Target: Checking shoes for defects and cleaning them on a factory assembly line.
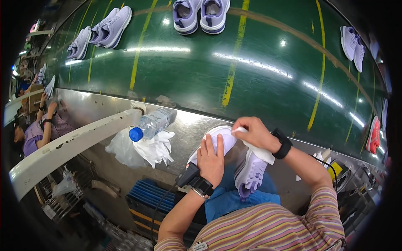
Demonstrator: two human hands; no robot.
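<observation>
My left hand (210, 162) lies over a pale lavender sneaker (226, 140) at the metal table edge, gripping it with fingers spread along its upper. Pinched in my right hand (256, 133) is a white cloth (261, 153), one end of which meets the sneaker's pale rim at the toe. The cloth's loose end hangs down below my right hand. A second lavender sneaker (251, 173), laces showing, rests by my lap under that loose end.
Beyond the metal ledge (190, 121) runs a green conveyor belt (180, 69) with yellow lines. Lavender sneakers (213, 19) and a red shoe (373, 136) stand on it. A water bottle (153, 124), white cloths (155, 146) and a white metal bar (75, 144) are at left. Another person (39, 129) works far left.
</observation>
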